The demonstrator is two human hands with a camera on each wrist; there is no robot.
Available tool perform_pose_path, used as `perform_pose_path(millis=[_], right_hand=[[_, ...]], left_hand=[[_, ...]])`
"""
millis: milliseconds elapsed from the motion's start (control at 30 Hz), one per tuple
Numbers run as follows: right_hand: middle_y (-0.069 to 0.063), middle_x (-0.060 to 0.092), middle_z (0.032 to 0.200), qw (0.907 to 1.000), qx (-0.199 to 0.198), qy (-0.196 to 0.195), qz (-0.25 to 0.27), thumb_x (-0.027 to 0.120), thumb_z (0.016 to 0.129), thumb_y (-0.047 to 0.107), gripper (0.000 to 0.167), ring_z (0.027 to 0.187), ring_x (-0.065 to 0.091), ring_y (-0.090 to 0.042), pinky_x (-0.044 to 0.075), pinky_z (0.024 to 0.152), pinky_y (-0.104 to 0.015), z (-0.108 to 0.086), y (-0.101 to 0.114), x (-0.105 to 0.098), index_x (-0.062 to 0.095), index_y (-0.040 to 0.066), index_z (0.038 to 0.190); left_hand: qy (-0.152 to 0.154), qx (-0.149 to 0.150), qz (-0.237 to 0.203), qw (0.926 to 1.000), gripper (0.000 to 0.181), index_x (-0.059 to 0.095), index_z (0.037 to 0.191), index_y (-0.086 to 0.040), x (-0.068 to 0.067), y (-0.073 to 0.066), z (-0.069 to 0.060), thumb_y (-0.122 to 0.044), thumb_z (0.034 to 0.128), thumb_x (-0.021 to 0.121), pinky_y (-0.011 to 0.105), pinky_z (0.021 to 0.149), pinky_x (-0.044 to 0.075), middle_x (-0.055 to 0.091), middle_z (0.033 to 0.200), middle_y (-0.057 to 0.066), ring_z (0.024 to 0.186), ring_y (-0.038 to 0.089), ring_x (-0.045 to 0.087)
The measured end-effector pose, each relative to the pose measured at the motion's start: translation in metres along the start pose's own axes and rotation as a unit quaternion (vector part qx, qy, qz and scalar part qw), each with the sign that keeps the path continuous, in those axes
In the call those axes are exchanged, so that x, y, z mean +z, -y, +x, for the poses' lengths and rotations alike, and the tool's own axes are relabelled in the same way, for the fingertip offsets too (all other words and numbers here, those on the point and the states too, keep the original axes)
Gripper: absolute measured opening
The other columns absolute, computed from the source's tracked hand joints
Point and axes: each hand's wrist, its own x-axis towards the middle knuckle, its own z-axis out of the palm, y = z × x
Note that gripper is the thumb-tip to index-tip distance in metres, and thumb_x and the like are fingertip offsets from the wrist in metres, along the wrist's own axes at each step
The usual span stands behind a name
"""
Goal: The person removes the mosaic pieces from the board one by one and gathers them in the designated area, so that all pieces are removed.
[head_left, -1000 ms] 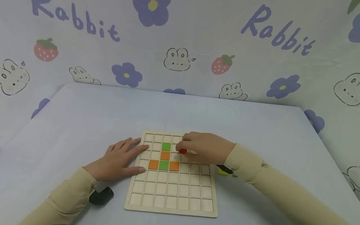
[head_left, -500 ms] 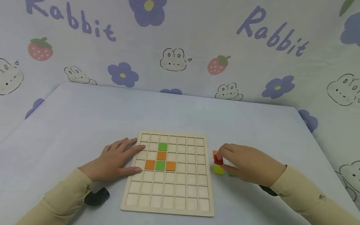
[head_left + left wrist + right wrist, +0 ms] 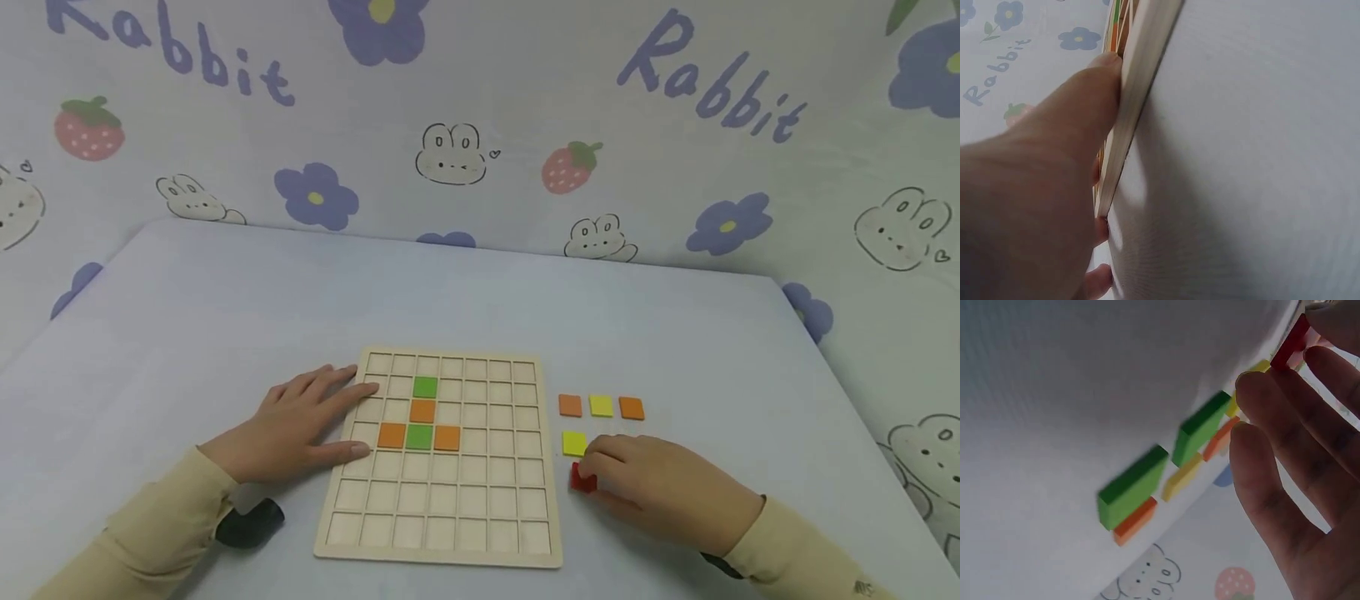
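Observation:
A wooden grid board (image 3: 438,529) lies on the white table, with green and orange square tiles in some of its cells. My left hand (image 3: 288,429) rests along the board's left edge, its fingers spread and the thumb touching the rim, as the left wrist view also shows. Right of the board, my right hand (image 3: 667,487) pinches a red square tile (image 3: 582,478) between thumb and fingertip, close to the tabletop. Just beyond that tile lies a yellow tile (image 3: 573,443). In the right wrist view the red tile (image 3: 1291,342) is tilted in the fingers.
In a row behind the right hand lie a light orange tile (image 3: 570,406), a yellow tile (image 3: 601,406) and an orange tile (image 3: 632,407). Two green tiles (image 3: 1133,486) show in the right wrist view but are hidden by the hand from the head. A printed cloth (image 3: 450,192) hangs behind.
My right hand has carried the red tile from above the board out to the right, then down toward the table in front of the yellow tile. The left hand has stayed at the board's edge.

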Motion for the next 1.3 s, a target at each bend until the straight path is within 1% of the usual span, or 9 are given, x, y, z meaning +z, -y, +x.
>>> perform_pose_path(millis=[233,467,567,700,800,867,1000,1167,1300], right_hand=[[0.012,0.061,0.096,0.9994,-0.017,-0.03,0.0,0.083,0.068,0.01,0.036,0.082,0.059,-0.004,0.049,0.072,-0.019,-0.004,0.005,0.008,0.06,0.019,0.095],[0.011,0.06,0.098,0.9987,-0.025,-0.043,-0.007,0.083,0.068,0.01,0.036,0.08,0.057,-0.005,0.048,0.07,-0.019,-0.003,0.005,0.01,0.061,0.019,0.096],[0.01,0.06,0.098,0.9985,-0.032,-0.045,-0.005,0.083,0.068,0.01,0.036,0.08,0.057,-0.006,0.048,0.069,-0.02,0.0,0.005,0.007,0.061,0.019,0.096],[0.008,0.06,0.098,0.9992,-0.02,-0.033,-0.01,0.083,0.07,0.014,0.034,0.079,0.058,-0.006,0.05,0.068,-0.021,0.006,0.004,-0.003,0.062,0.02,0.096],[0.007,0.06,0.099,0.9991,-0.013,-0.036,-0.02,0.083,0.071,0.015,0.033,0.076,0.058,-0.007,0.05,0.066,-0.021,0.014,0.002,-0.011,0.063,0.019,0.096],[0.005,0.06,0.099,0.9983,-0.023,-0.045,-0.03,0.083,0.071,0.013,0.032,0.075,0.057,-0.007,0.049,0.064,-0.022,0.021,0.0,-0.016,0.063,0.017,0.095],[0.003,0.06,0.098,0.9975,-0.045,-0.038,-0.04,0.079,0.076,0.014,0.026,0.073,0.055,-0.009,0.047,0.062,-0.022,0.046,-0.005,-0.018,0.061,0.016,0.094],[0.003,0.061,0.098,0.9981,-0.049,0.014,-0.033,0.071,0.087,0.018,0.012,0.074,0.055,-0.01,0.049,0.065,-0.022,0.092,-0.01,-0.013,0.064,0.016,0.096],[0.004,0.062,0.097,0.9966,-0.044,0.065,-0.027,0.065,0.092,0.022,0.01,0.077,0.056,-0.009,0.05,0.069,-0.023,0.133,-0.014,-0.008,0.065,0.017,0.1]], left_hand=[[0.001,0.005,0.0,1.0,0.074,0.031,0.15,-0.028,-0.001,0.0,-0.002,-0.068,0.0889,0.046,0.065,0.1,0.027,0.026,0.156,0.012,0.139,0.043,0.024],[-0.004,0.006,0.002,1.0,0.074,0.032,0.149,-0.027,-0.003,0.001,-0.002,-0.067,0.0891,0.047,0.066,0.1,0.027,0.027,0.155,0.013,0.139,0.044,0.025],[-0.005,0.007,0.0,1.0,0.073,0.032,0.149,-0.027,-0.004,0.001,-0.002,-0.066,0.0892,0.048,0.066,0.1,0.027,0.026,0.155,0.012,0.139,0.044,0.024],[-0.004,0.007,-0.005,1.0,0.073,0.032,0.149,-0.028,-0.002,0.002,-0.001,-0.067,0.089,0.048,0.066,0.099,0.027,0.026,0.155,0.012,0.139,0.044,0.024],[-0.004,0.011,-0.007,0.9999,0.073,0.033,0.149,-0.028,0.0,0.002,0.0,-0.066,0.0889,0.048,0.065,0.099,0.027,0.027,0.155,0.012,0.139,0.044,0.025],[-0.006,0.01,-0.006,0.9999,0.073,0.033,0.149,-0.028,0.0,0.002,0.0,-0.066,0.0887,0.049,0.065,0.099,0.028,0.027,0.155,0.012,0.139,0.044,0.025],[-0.006,0.008,-0.008,0.9999,0.073,0.034,0.148,-0.028,0.0,0.002,0.0,-0.066,0.0887,0.048,0.064,0.099,0.028,0.028,0.154,0.012,0.138,0.044,0.026],[-0.008,0.008,-0.013,0.9998,0.072,0.035,0.148,-0.027,-0.002,0.002,0.0,-0.066,0.0891,0.048,0.064,0.1,0.029,0.029,0.154,0.013,0.138,0.044,0.027],[-0.007,0.003,-0.015,0.9999,0.072,0.035,0.148,-0.028,-0.004,0.002,0.001,-0.066,0.0887,0.048,0.064,0.101,0.028,0.029,0.154,0.013,0.139,0.044,0.026]])
